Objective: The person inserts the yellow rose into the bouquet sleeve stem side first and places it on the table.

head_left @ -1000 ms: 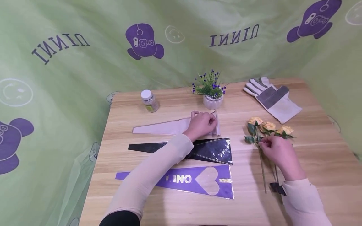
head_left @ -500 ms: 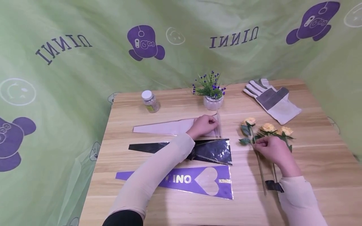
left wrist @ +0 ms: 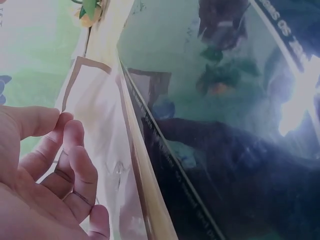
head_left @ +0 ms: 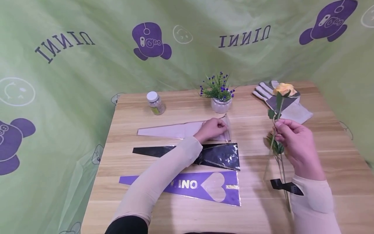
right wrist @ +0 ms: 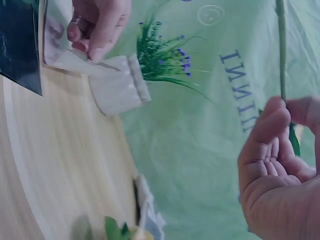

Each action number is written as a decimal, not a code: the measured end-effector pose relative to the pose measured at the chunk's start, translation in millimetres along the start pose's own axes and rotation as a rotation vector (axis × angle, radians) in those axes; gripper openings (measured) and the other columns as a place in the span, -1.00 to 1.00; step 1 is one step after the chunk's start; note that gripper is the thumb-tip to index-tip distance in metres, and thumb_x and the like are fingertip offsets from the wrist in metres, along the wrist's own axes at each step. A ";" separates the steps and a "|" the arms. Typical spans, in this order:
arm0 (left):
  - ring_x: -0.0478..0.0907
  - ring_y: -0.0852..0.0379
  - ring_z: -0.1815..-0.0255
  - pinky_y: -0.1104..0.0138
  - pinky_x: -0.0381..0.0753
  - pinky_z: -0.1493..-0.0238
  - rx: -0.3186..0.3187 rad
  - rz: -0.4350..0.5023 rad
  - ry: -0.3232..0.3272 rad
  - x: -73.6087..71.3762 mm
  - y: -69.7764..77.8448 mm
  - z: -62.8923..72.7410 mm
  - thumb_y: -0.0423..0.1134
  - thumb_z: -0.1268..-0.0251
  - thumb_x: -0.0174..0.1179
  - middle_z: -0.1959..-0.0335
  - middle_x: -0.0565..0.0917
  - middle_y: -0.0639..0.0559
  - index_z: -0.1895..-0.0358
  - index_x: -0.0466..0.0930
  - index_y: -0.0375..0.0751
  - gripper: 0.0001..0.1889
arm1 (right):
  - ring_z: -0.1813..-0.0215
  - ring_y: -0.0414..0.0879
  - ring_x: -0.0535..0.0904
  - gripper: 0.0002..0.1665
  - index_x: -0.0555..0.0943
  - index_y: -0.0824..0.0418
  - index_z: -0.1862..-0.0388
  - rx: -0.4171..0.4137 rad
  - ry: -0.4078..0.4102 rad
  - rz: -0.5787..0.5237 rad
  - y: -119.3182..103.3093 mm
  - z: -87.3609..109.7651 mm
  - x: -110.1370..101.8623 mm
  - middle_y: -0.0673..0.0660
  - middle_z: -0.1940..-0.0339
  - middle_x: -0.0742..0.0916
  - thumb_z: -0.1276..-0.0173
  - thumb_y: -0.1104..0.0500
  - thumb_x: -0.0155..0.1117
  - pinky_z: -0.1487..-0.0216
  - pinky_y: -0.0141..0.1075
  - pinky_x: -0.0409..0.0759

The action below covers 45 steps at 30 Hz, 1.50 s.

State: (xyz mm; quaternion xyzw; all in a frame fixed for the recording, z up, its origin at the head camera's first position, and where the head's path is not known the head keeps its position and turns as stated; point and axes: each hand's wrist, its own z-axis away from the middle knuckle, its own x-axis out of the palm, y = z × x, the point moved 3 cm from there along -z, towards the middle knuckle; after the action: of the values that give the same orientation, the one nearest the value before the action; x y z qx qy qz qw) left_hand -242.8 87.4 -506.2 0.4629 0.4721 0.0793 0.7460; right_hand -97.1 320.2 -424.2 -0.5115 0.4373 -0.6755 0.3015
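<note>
My right hand (head_left: 301,146) pinches the stem of a peach-yellow rose (head_left: 284,89), raised above the table with its bloom up. In the right wrist view the green stem (right wrist: 282,55) runs between thumb and fingertip. Below lie more roses, mostly hidden by the hand; their leaves (head_left: 278,148) and a black band (head_left: 277,184) by the stems show. My left hand (head_left: 211,129) pinches the wide-end edge of a pale flower sleeve (head_left: 163,131) with a brown border. The left wrist view shows thumb and fingertip (left wrist: 65,119) meeting at that border, the edge lifted.
A black sleeve (head_left: 220,156) and a purple sleeve (head_left: 232,178) with a heart window lie nearer. Behind stand a white-capped jar (head_left: 156,104) and a potted plant (head_left: 221,104). A work glove (head_left: 295,112) lies at the back right, behind the rose.
My right hand has lifted one rose off the table, upward and to the right, from beside the others. The left hand has shifted slightly to the right at the pale sleeve's edge.
</note>
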 end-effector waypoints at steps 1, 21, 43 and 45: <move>0.56 0.25 0.31 0.43 0.48 0.16 -0.001 -0.013 0.005 0.6 0.3 0.2 -0.13 -0.43 0.25 0.31 0.69 0.22 0.08 0.77 -0.10 -0.81 | 0.47 -0.18 0.62 -0.96 0.67 0.36 0.24 -0.002 0.011 -0.022 1.4 -2.7 1.7 0.15 0.37 0.76 -0.39 0.44 0.31 0.46 -0.42 0.62; 0.47 0.39 0.42 0.20 0.25 0.00 0.063 -0.268 0.083 3.7 3.8 4.1 0.01 -0.46 0.23 0.52 0.57 0.44 0.19 0.76 0.18 -0.86 | 0.34 0.06 0.76 -0.64 0.55 0.45 0.20 -0.468 0.301 -0.009 23.3 -29.7 17.7 0.40 0.26 0.77 -0.14 0.38 0.56 0.49 -0.34 0.65; 0.49 0.28 0.38 0.45 0.43 0.26 0.111 -0.156 0.052 3.5 10.0 0.9 -0.15 -0.44 0.16 0.45 0.58 0.23 0.27 0.70 -0.01 -0.85 | 0.54 -0.03 0.74 -0.55 0.55 0.37 -0.14 -0.228 0.232 0.194 45.0 -38.6 2.3 0.27 0.36 0.80 -0.45 0.09 0.34 0.59 -0.34 0.63; 0.50 0.26 0.33 0.46 0.43 0.20 0.097 -0.089 0.032 3.5 5.8 0.2 -0.15 -0.44 0.18 0.41 0.60 0.20 0.27 0.70 -0.03 -0.86 | 0.66 -0.09 0.68 -0.56 0.59 0.36 -0.08 -0.194 0.226 0.212 40.8 -38.2 -0.2 0.22 0.48 0.78 -0.42 0.06 0.37 0.71 -0.38 0.53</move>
State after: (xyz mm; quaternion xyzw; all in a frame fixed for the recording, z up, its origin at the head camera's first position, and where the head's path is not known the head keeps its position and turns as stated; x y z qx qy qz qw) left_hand -238.9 92.4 -504.0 0.4756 0.5073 0.0303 0.7180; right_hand -135.2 313.4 -464.5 -0.4102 0.5830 -0.6477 0.2690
